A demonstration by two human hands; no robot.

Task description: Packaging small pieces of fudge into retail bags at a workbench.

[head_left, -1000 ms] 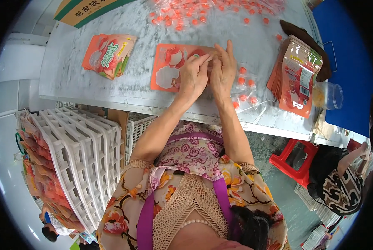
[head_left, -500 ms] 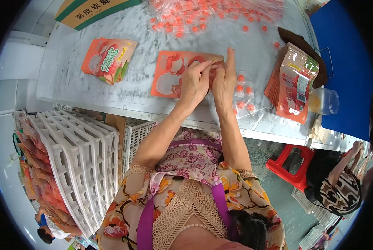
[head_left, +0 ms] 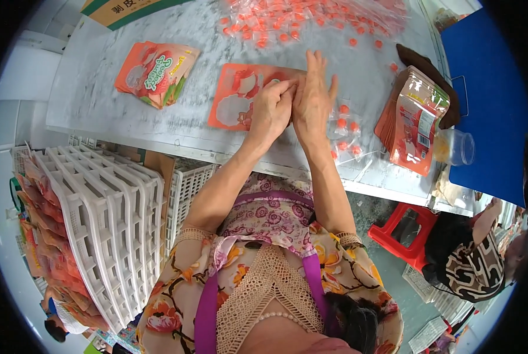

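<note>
A flat orange pouch (head_left: 235, 97) lies on the grey table (head_left: 99, 88) in front of me. My left hand (head_left: 270, 111) is curled over its right edge and grips it. My right hand (head_left: 314, 97) rests flat against the left hand at that same edge, fingers stretched out toward the far side. Nothing shows in the right hand. A few small orange wrapped candies (head_left: 343, 127) lie just right of my right hand. What is under my palms is hidden.
A heap of orange candies (head_left: 311, 23) covers the far table. Filled pouches (head_left: 158, 71) lie to the left, a stack of pouches (head_left: 414, 118) and a clear cup (head_left: 456, 147) to the right by a blue board (head_left: 488, 100). White crates (head_left: 110, 224) stand lower left, a red stool (head_left: 405, 233) and another person (head_left: 464, 259) lower right.
My right hand's fingers have straightened out from a curled pose. Both hands stay together at the pouch's right edge.
</note>
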